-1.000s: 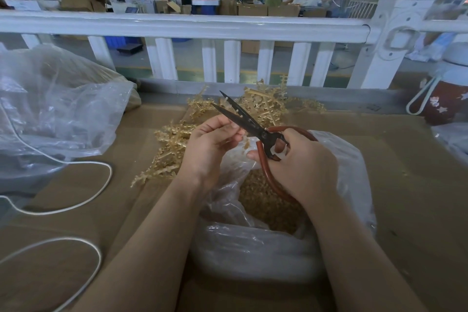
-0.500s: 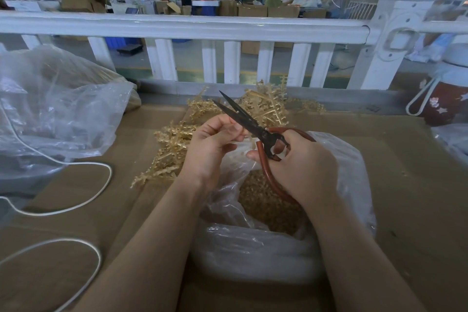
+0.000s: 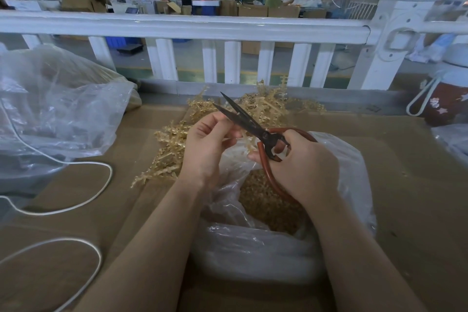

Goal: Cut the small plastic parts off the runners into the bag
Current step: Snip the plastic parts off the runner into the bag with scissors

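Observation:
My right hand (image 3: 301, 167) grips the red-brown handles of black-bladed scissors (image 3: 243, 119), whose blades stand slightly apart and point up and left. My left hand (image 3: 205, 144) pinches a pale yellowish runner (image 3: 247, 140) just below the blades, above the mouth of a clear plastic bag (image 3: 349, 172). The bag holds a heap of small tan cut parts (image 3: 263, 202). A pile of tan runners (image 3: 172, 149) lies on the cardboard behind and to the left of my hands.
A large crumpled clear bag (image 3: 58, 119) sits at the left, with a white cord (image 3: 76, 205) looping over the cardboard surface (image 3: 417, 185). A white railing (image 3: 192, 25) runs along the far edge. A red container with a white lid (image 3: 445, 99) stands at the right.
The scissor blades have opened a little and the runner has shifted slightly in my left fingers. Both hands stay over the bag.

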A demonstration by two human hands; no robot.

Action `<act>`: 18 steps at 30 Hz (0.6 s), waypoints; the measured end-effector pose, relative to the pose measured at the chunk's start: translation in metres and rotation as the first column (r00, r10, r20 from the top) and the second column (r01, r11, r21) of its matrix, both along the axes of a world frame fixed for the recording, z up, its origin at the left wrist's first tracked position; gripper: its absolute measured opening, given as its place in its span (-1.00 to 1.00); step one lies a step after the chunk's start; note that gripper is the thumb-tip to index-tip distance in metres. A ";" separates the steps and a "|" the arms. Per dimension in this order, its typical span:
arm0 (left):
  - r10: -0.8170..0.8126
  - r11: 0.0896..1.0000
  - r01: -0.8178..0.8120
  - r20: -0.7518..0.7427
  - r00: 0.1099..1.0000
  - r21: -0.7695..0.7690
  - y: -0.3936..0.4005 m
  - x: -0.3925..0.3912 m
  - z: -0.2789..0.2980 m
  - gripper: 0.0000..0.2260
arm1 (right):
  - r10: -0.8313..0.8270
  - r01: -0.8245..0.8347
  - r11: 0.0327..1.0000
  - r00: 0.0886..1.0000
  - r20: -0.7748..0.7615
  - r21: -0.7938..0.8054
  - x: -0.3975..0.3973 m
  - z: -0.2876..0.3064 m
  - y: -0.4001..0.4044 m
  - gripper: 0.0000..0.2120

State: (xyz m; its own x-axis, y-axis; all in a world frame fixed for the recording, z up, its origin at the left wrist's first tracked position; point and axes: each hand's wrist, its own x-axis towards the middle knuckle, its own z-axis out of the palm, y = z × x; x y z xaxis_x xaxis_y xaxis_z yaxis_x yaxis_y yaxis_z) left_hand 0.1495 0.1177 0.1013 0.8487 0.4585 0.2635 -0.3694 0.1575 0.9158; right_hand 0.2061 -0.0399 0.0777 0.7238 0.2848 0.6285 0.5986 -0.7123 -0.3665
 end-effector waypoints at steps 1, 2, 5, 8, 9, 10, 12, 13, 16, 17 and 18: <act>0.007 1.000 -0.007 0.002 1.000 0.002 0.000 0.000 0.000 -0.77 | 0.001 -0.001 1.000 1.000 0.003 -0.002 0.000 0.000 0.000 -0.46; 0.009 1.000 -0.009 0.006 1.000 0.001 0.000 0.001 -0.001 -0.79 | -0.001 0.001 1.000 1.000 0.010 0.000 0.000 0.000 0.000 -0.43; 0.004 1.000 -0.004 0.016 1.000 0.000 0.001 0.002 -0.003 -0.80 | -0.010 0.010 1.000 0.999 0.033 0.012 -0.001 0.000 -0.001 -0.42; -0.007 1.000 0.007 0.025 1.000 -0.008 0.001 0.002 -0.004 -0.81 | -0.006 0.004 0.999 0.999 0.038 0.040 -0.001 0.000 -0.001 -0.46; -0.010 1.000 0.011 0.029 1.000 -0.010 0.002 0.002 -0.004 -0.81 | 0.000 -0.001 0.999 0.999 0.033 0.048 -0.001 0.000 0.000 -0.47; -0.016 1.000 0.016 0.033 0.999 -0.010 0.002 0.003 -0.004 -0.80 | 0.007 -0.009 0.998 1.000 0.028 0.055 -0.001 -0.001 0.000 -0.47; -0.043 0.999 0.043 0.046 0.998 -0.006 0.003 0.003 -0.004 -0.79 | 0.017 -0.019 0.997 0.999 0.028 0.069 0.000 -0.001 0.001 -0.47; -0.059 0.998 0.059 0.053 0.997 -0.007 0.003 0.003 -0.005 -0.78 | 0.017 -0.020 0.997 0.999 0.034 0.073 0.000 -0.001 0.001 -0.47; -0.089 0.996 0.090 0.063 0.994 -0.018 0.004 0.003 -0.005 -0.75 | 0.015 -0.017 0.998 1.000 0.027 0.068 0.001 -0.002 0.001 -0.45; -0.096 0.995 0.098 0.065 0.993 -0.023 0.004 0.003 -0.006 -0.76 | 0.016 -0.017 0.998 1.000 0.026 0.066 0.001 -0.003 0.001 -0.44; -0.104 0.994 0.106 0.068 0.992 -0.028 0.004 0.003 -0.006 -0.77 | 0.017 -0.019 0.998 0.999 0.031 0.068 0.001 -0.003 0.000 -0.44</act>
State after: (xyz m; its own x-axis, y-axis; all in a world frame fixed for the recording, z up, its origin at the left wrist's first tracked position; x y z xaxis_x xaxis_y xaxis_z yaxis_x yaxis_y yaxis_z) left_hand 0.1528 0.1218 0.0955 0.8739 0.3764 0.3076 -0.4089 0.2272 0.8839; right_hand 0.2072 -0.0396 0.0747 0.6990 0.2536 0.6686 0.6229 -0.6753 -0.3951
